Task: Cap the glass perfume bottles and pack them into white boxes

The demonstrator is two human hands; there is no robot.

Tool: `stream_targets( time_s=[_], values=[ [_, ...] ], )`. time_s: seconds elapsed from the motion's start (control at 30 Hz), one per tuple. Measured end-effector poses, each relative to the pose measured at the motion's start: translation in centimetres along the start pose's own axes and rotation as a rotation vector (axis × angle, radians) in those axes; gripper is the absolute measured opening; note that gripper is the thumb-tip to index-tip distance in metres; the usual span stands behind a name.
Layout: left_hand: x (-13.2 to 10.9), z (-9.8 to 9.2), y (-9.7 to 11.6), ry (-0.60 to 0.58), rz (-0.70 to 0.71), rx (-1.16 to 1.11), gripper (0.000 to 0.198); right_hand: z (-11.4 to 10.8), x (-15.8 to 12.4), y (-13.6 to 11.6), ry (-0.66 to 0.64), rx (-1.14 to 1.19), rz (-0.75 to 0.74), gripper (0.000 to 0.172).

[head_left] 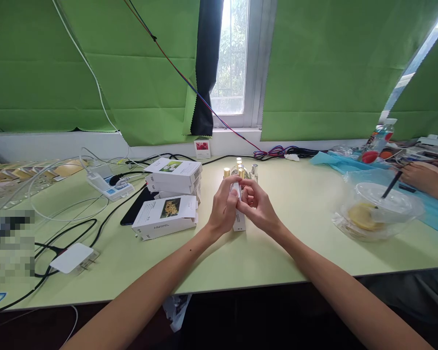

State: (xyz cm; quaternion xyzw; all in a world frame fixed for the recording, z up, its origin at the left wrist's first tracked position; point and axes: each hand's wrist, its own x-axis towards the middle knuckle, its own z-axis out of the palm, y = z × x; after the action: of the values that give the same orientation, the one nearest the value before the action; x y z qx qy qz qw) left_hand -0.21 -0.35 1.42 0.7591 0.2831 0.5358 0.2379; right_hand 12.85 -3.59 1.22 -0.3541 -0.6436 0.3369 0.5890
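L hand (222,208) & R hand (260,208), fingers curled closed, grip slim white cardboard box (240,223), tiny print unreadable, over pale-green table (299,214), gold-capped glass bottles (241,173) at 12 o'clock, white flower-photo carton (164,218) at 9 o'clock.

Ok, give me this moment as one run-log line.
Left hand: around narrow white cardboard box | Right hand: fingers against same box | Beyond: small gold- and silver-capped glass bottles | Left: white printed cardboard boxes

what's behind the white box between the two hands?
Small bottles with gold and silver caps stand beyond the white box. The left hand and right hand cover most of their lower parts, so the exact count can't be told.
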Motion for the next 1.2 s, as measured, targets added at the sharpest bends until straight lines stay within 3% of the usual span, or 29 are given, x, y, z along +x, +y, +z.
stream_targets(
  time_s=[0.47,0.8,1.2],
  values=[
    [-0.14,0.14,0.2,0.029,0.057,0.045,0.03,-0.09,0.15,-0.28,-0.021,0.119,0.072,0.022],
    [-0.41,0.2,0.78,0.045,-0.01,0.066,0.038,-0.1,0.07,-0.3,-0.016,0.13,0.092,0.029],
    [-0.48,0.32,0.71,0.15,-0.01,0.015,0.021,-0.37,0.04,-0.45,-0.024,0.198,0.146,0.034]
  ],
)
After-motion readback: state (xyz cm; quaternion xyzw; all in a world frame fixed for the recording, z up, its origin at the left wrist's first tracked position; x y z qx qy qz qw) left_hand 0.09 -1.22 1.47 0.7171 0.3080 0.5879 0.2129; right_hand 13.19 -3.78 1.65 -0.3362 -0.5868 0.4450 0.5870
